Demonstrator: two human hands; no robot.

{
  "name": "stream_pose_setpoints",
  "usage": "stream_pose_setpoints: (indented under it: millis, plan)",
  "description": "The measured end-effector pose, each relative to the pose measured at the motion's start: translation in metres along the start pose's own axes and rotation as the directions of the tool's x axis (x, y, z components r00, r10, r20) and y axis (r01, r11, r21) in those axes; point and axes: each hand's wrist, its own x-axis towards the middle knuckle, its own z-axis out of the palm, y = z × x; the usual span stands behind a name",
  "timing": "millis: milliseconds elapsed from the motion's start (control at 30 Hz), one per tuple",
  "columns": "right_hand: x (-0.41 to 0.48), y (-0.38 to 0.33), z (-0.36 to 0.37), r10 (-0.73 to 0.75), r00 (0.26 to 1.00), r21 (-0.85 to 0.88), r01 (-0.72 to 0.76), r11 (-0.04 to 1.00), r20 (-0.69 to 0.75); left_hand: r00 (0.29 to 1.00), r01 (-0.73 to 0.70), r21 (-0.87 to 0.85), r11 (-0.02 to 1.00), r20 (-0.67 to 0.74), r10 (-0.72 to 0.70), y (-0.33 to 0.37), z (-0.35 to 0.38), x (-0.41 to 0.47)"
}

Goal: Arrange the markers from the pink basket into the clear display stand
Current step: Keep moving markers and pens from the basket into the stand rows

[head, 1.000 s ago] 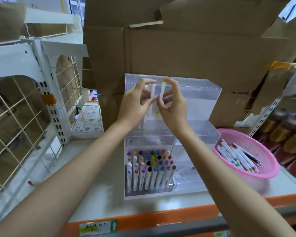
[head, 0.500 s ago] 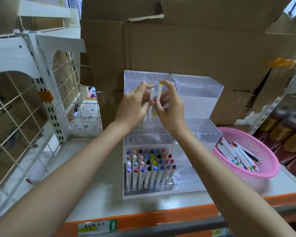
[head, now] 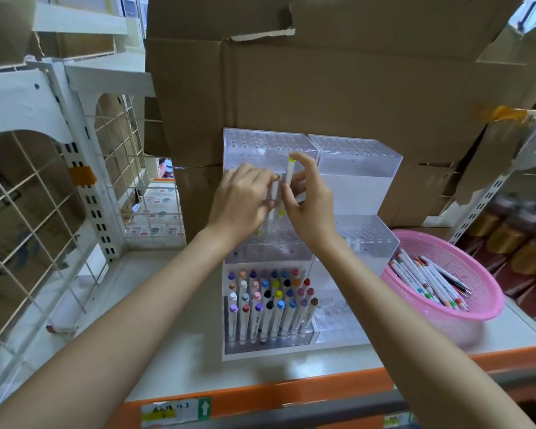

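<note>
Both hands up at the clear display stand, mid tier, left side. Right hand pinches a yellow-capped marker upright btwn thumb & fingers. Left hand closed round a second white marker just beside it, tips pointing down twd the holes. Near tier w/ a block of coloured markers. Pink basket at right, more markers inside.

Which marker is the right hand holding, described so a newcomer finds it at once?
Start at the clear tiered acrylic display stand before the cardboard boxes. Above its middle tier, the right hand pinches an upright white marker with a yellow cap. Its cap rises above the white marker beside it, in the left hand.
</note>
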Motion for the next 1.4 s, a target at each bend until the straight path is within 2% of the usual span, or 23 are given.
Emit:
stream_pose_setpoints:
  millis: [200,500,700,833,1067,1267,1400]
  plan:
    - [0.0,-0.003,-0.003,0.006,1.0,0.009,-0.006,1.0,-0.015,1.0,-0.021,0.054,0.998,0.022,0.02,0.0,0.0,-0.002]
    - [0.003,-0.004,-0.009,0.066,0.997,0.032,-0.067,0.997,0.029,0.996,-0.039,0.003,0.999,0.074,0.039,-0.005,-0.008,-0.004]
    - [0.004,-0.003,-0.015,0.017,0.996,-0.045,-0.013,0.999,0.087,0.998,-0.03,0.015,0.999,0.057,0.029,-0.01,-0.015,-0.009]
    - [0.005,-0.003,-0.016,0.009,0.994,-0.027,-0.006,1.0,0.113,0.998,-0.019,0.032,0.999,0.056,0.017,-0.009,-0.017,-0.011]
    - [0.014,-0.005,-0.021,0.111,0.973,-0.007,-0.111,0.994,0.2,0.997,0.005,0.033,0.999,0.075,-0.007,-0.012,-0.018,-0.015]
    - [0.012,-0.004,-0.022,0.069,0.977,-0.068,-0.056,0.996,0.204,0.997,0.01,0.024,1.0,0.077,-0.012,-0.008,-0.019,-0.016]
    - [0.004,-0.001,-0.018,0.044,0.953,-0.164,0.005,0.987,0.299,0.996,0.032,0.017,0.999,0.078,-0.033,-0.006,-0.019,-0.016]
